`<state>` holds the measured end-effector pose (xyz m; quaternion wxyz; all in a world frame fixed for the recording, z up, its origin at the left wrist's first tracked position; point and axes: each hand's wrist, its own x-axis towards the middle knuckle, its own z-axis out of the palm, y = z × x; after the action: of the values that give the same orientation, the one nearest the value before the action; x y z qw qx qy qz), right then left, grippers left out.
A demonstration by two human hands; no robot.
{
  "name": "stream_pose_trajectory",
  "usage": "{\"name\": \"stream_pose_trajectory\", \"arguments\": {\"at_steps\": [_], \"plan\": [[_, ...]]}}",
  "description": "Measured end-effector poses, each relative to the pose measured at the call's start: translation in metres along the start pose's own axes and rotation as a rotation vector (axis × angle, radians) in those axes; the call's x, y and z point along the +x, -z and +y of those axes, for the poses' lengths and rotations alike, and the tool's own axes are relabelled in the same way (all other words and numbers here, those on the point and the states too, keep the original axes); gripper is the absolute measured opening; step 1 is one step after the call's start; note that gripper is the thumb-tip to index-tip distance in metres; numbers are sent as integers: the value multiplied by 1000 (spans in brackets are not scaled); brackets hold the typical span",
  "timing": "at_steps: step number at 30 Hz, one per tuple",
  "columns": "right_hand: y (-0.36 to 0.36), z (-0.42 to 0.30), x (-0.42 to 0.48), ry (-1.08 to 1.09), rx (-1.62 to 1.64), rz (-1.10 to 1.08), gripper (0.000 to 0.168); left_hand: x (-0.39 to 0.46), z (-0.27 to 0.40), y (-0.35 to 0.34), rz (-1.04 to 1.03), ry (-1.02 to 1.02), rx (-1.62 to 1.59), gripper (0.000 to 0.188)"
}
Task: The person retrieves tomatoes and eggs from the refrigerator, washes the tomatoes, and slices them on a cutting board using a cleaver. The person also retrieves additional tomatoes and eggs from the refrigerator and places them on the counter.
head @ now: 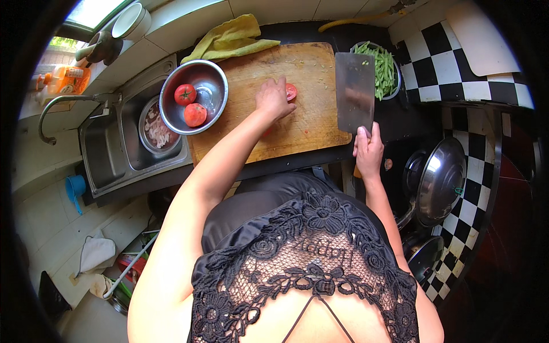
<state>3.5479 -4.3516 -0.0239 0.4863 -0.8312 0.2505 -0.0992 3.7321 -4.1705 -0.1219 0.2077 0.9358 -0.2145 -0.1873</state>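
My left hand (pixel 273 99) is over the wooden cutting board (pixel 240 85), its fingers and thumb around a cut tomato (pixel 291 91) whose red face points right. A bit of red shows beside my left forearm, mostly hidden by it. In my right hand (pixel 369 150) is the handle of a cleaver (pixel 355 92). Its broad metal blade is raised at the board's right edge, apart from the tomato. Small pale green bits and wet marks lie on the board. Two whole tomatoes (pixel 195 115) sit in a steel bowl (pixel 166 81) that overlaps the board's left side.
Behind the blade stands a bowl of cut green vegetable strips (pixel 386 73). A yellow-green cloth (pixel 233 36) lies along the board's far edge. Left is a double steel sink (pixel 103 145) holding a bowl of pale pieces in liquid (pixel 158 130). A lidded wok (pixel 441 184) stands right.
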Motion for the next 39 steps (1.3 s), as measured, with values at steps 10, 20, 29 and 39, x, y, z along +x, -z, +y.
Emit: {"name": "stream_pose_trajectory", "arguments": {"at_steps": [10,20,29,39], "plan": [[5,15,-5,-38,98,-12,10,13,12,-8,124,70,-150,48],[-16,35,21,-65,158,-178,15,-217,-130,78,-73,180,-1713,55],[-61,13,37,-49,140,-241,14,-406,-317,-85,550,1649,-1848,35],[-83,-8,22,-28,77,-234,16,-512,-451,-65,913,1827,-1559,106]]}}
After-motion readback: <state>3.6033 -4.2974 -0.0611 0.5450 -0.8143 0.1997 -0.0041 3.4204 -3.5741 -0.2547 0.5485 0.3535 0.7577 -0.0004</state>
